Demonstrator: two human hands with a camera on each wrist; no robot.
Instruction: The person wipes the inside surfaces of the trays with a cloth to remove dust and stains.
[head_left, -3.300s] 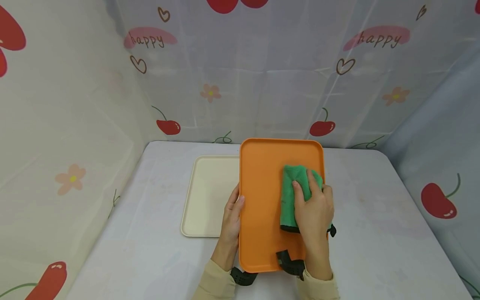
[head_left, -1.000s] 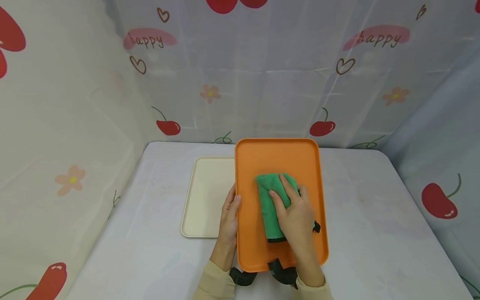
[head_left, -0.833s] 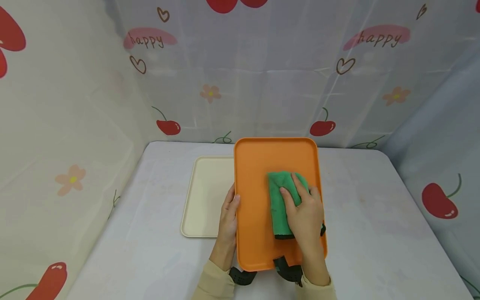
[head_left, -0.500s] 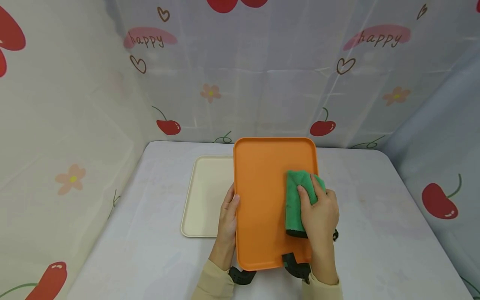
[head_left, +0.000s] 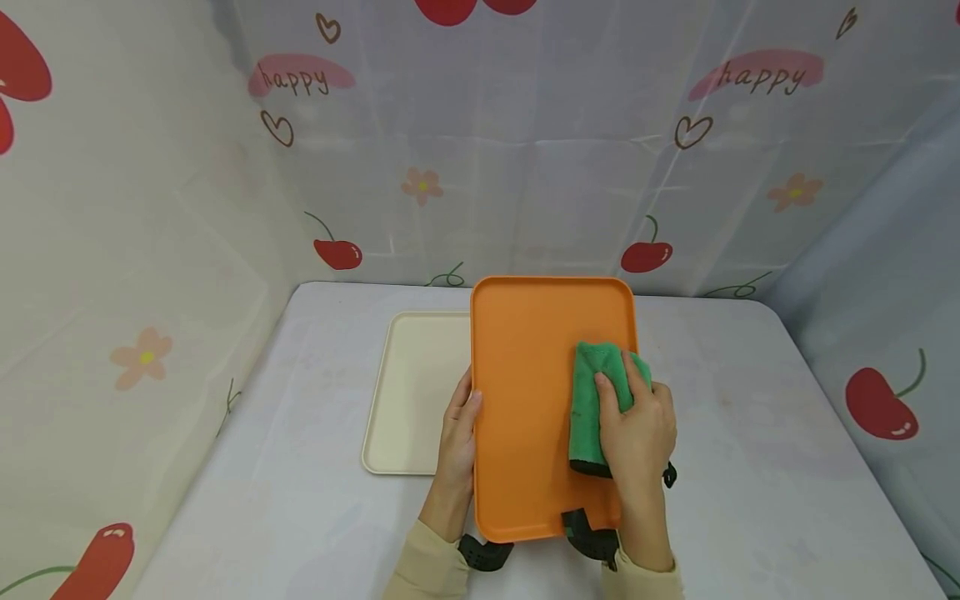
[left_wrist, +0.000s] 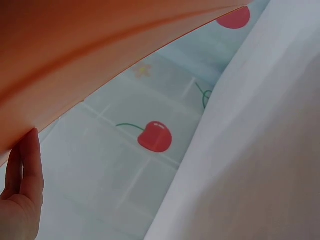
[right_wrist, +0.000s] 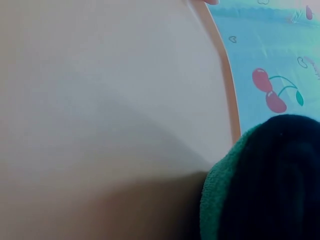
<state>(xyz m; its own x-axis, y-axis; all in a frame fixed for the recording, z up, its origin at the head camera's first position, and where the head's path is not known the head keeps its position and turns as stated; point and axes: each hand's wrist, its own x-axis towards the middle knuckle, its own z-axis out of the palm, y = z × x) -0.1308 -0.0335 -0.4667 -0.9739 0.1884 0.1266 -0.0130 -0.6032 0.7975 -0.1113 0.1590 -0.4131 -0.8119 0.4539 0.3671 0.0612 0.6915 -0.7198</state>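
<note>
An orange rectangular tray [head_left: 525, 375] is held up, tilted toward the head camera, above the table. My left hand [head_left: 456, 437] grips it by its left long edge, thumb at the rim. In the left wrist view the fingers of the left hand [left_wrist: 25, 175] touch the tray's underside [left_wrist: 75, 65]. A folded green cloth [head_left: 588, 417] with a dark hem lies against the right part of the tray's face, gripped by my right hand [head_left: 637, 425]. The cloth [right_wrist: 217, 195] overlaps the tray's rim in the right wrist view. The right hand's far fingers are hidden.
A cream tray [head_left: 405, 392] lies flat on the white table [head_left: 315, 517], partly behind the orange one. Curtains with cherry prints [head_left: 525, 167] hang at the back and both sides. Black wrist straps [head_left: 486, 553] sit by the tray's lower edge.
My right hand has moved the green cloth from mid-tray to the right edge over the last second; it has barely moved since half a second ago. The left hand keeps its hold.
</note>
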